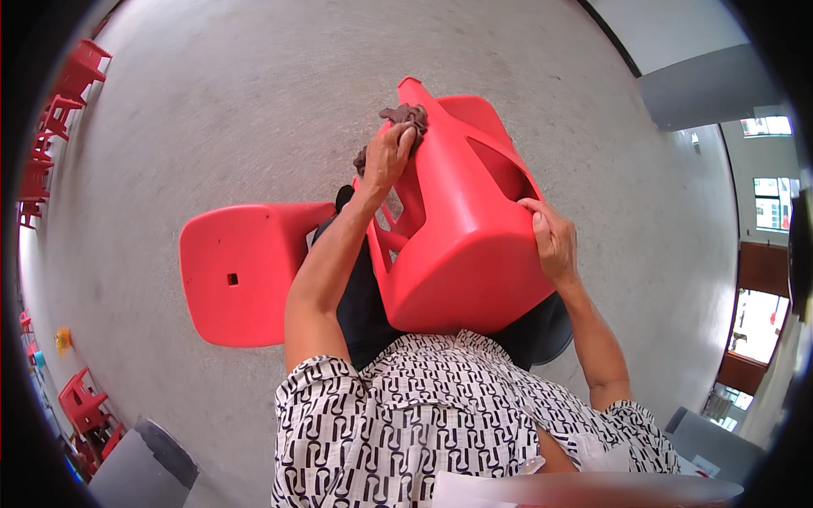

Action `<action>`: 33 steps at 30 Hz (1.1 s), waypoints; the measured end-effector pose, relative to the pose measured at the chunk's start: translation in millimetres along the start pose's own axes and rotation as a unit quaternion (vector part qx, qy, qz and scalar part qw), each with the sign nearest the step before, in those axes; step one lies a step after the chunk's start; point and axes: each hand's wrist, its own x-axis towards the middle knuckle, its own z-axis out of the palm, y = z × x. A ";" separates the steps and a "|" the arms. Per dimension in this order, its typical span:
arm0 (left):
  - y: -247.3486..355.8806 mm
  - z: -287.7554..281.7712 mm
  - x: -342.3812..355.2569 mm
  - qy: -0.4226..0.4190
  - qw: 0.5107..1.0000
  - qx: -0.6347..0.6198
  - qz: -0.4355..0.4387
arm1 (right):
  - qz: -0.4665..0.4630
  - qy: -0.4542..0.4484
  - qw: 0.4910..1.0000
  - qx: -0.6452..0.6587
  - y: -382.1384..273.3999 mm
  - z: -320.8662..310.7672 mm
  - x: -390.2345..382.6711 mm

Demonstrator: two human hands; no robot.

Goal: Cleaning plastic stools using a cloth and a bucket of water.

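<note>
One held red stool (466,245) points lengthwise away, legs (439,157) foremost.

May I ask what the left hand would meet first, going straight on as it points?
Beyond the brown cloth it holds, the left hand would probably meet the red stool's leg first, though depth is unclear.

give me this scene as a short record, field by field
held stool: red, tipped, seat end toward the person, legs pointing away
left grip: closed on a crumpled brown cloth, against a stool leg
right grip: on the stool's right side, near the seat
second stool: red, at left, square hole in seat
floor: grey
</note>
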 end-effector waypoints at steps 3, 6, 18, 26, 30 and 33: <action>43.8 -14.5 -29.3 0.012 0.998 -0.058 -0.033 | -0.035 0.030 0.999 0.016 16.0 9.7 16.5; 81.8 -23.9 -52.0 0.002 0.996 -0.071 -0.045 | 0.034 -0.014 0.999 -0.012 27.1 9.8 30.8; 101.3 -14.9 -50.3 0.001 0.994 -0.104 0.045 | 0.037 -0.014 0.999 0.006 49.0 1.2 50.7; 47.2 25.1 2.0 0.055 0.991 -0.123 0.000 | -0.007 -0.003 1.000 -0.004 40.7 -8.9 30.7; -26.7 47.3 32.8 0.090 0.995 0.037 -0.023 | 0.030 -0.039 0.999 0.003 27.4 -11.3 23.0; -44.3 44.2 31.2 0.092 0.995 -0.004 -0.047 | 0.005 -0.023 1.000 0.009 23.5 -8.3 20.4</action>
